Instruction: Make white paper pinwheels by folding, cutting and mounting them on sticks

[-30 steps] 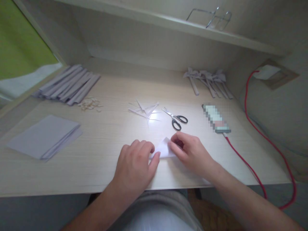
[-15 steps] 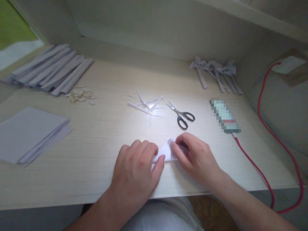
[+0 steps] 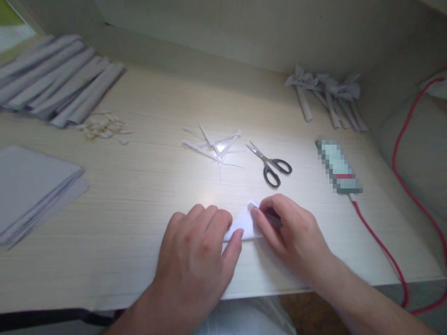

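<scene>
A small folded white paper [image 3: 244, 227] lies near the table's front edge, its visible part shaped like a triangle. My left hand [image 3: 200, 246] is closed on its left end, thumb along the lower fold and fingers curled on top. On the right side, my right hand [image 3: 291, 225] pinches the paper near its upper point between thumb and fingers. Both hands cover the paper's ends. Just beyond lie scissors [image 3: 268, 163] with black handles, blades slightly apart, and to their left a heap of thin white paper scraps [image 3: 216, 146].
Rolled paper tubes [image 3: 59, 79] lie at the back left, beside a pile of pale rubber bands [image 3: 104, 126]. A paper stack [image 3: 35, 186] sits at the left. Tubes with paper bows [image 3: 324, 93] lie at the back right. A phone [image 3: 338, 165] trails a red cable [image 3: 380, 249].
The view has shifted, so things on the table sit slightly differently in frame. Both hands keep their hold on the folded paper, with hardly any movement.
</scene>
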Available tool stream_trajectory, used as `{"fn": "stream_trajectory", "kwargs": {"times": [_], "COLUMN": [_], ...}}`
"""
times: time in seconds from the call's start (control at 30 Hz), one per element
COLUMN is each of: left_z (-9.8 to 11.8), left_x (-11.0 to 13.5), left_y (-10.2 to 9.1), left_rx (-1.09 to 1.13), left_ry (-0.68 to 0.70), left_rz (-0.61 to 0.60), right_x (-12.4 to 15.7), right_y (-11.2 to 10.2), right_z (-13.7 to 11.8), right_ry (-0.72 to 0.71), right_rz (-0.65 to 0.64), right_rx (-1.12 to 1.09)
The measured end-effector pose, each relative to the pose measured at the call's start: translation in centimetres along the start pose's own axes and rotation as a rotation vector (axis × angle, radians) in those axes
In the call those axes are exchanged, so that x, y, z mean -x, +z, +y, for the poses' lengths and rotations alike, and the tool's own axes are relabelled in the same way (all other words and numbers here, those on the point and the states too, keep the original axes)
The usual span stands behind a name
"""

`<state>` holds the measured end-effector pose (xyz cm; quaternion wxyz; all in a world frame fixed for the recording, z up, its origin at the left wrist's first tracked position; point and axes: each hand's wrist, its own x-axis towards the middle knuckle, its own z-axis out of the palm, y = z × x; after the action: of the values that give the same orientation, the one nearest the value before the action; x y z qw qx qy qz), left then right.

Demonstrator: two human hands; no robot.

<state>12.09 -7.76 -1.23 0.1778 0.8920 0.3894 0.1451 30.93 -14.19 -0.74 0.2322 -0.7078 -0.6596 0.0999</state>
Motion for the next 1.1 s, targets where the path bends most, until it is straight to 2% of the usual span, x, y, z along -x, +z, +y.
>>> {"fn": "stream_trajectory", "kwargs": {"times": [0.2, 0.73, 1.1], "left_z": [0.0, -0.7, -1.9], "left_x": [0.0, 0.4, 0.9], "left_y": [0.0, -0.4, -1.1], "left_rx": [0.002, 0.065, 0.147], "left_ry": [0.006, 0.020, 0.089], "left_rz": [-0.002, -0.026, -0.040], "right_x": [0.0, 0.1, 0.1], "right_y": [0.1, -0.2, -0.4], "right_z": [0.2, 0.2, 0.1], "right_ry": [-0.042, -0.045, -0.047], "right_rz": [0.009, -0.022, -0.044], "right_rx": [0.024, 0.048, 0.041]}}
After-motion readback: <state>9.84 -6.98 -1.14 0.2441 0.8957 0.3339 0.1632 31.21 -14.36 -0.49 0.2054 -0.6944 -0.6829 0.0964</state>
